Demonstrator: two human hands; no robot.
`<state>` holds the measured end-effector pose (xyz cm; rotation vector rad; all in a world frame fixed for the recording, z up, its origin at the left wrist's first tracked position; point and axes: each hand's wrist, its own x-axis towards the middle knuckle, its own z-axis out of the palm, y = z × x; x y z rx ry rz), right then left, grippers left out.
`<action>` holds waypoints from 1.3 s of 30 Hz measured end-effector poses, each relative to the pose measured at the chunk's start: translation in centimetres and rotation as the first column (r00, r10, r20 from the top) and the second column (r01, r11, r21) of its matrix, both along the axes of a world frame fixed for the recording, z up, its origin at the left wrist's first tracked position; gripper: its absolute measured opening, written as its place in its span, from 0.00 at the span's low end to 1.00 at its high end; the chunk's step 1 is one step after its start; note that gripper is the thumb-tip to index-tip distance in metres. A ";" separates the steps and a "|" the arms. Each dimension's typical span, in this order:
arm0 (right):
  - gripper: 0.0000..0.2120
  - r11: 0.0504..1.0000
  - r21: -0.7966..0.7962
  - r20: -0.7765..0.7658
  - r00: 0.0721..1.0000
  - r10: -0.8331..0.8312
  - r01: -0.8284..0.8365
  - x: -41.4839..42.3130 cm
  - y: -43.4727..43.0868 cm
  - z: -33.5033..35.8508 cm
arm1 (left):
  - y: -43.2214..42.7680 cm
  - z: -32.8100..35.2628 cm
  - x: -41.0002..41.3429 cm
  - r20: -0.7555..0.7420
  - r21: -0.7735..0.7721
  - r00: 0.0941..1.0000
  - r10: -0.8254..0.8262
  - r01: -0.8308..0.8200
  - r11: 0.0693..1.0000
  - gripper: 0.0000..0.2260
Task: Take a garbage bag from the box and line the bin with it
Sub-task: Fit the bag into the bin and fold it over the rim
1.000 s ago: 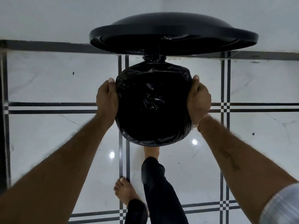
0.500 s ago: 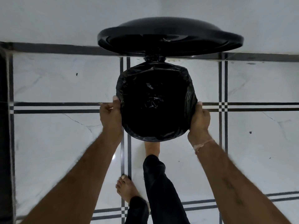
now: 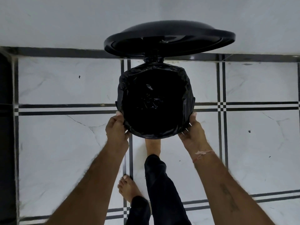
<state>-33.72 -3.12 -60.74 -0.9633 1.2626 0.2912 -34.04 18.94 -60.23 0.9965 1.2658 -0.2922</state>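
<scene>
Seen from the head camera, looking straight down, the bin (image 3: 153, 59) stands on the pale tiled floor (image 3: 65, 143) close to the wall (image 3: 65, 21). Its lid (image 3: 168, 38) is tipped up and back. One bare foot (image 3: 152, 146) reaches under the near edge, probably on a pedal to hold the lid up, though the pedal itself is hidden. The other foot (image 3: 128, 189) is planted further back for balance.

The garbage bag (image 3: 155, 101) is already inside the bin. Its mouth is folded outward over the rim all the way round and its bottom lies crumpled deep in the middle. The box it came from is not in sight.

Both arms reach forward and down to the near side of the rim. The left hand (image 3: 116, 129) grips the folded edge at the near left, thumb on top and fingers curled beneath. The right hand (image 3: 192, 132) does the same at the near right, thumb against the rim and fingers tucked under the overhang. I'd say the hands are there to pull the plastic snug over the rim so it won't slip in, which would be the last tidying of the lining.
</scene>
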 end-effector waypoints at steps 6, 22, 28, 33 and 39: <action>0.21 0.977 0.105 -0.036 0.982 -0.185 0.188 -2.6 2.6 0.1 | -2.8 0.1 -2.6 -0.091 -0.293 0.981 0.173 -0.192 0.937 0.26; 0.22 0.965 -0.210 -0.058 0.987 0.150 -0.159 -0.9 2.0 5.9 | -3.1 6.0 -1.1 -0.075 -0.109 0.996 0.055 -0.063 0.992 0.25; 0.32 0.881 -0.405 0.167 0.928 0.334 -0.244 7.9 0.0 13.9 | -1.3 13.8 6.7 0.077 0.132 0.993 -0.092 0.081 0.988 0.33; 0.33 0.719 -0.546 0.225 0.752 0.620 -0.430 14.4 -0.5 18.6 | -0.1 18.6 12.1 0.255 0.219 0.945 -0.207 0.152 0.964 0.32; 0.24 0.433 -0.616 0.029 0.530 0.847 -0.658 14.5 -0.8 19.1 | 0.5 18.6 11.1 0.208 0.364 0.798 -0.565 0.473 0.802 0.21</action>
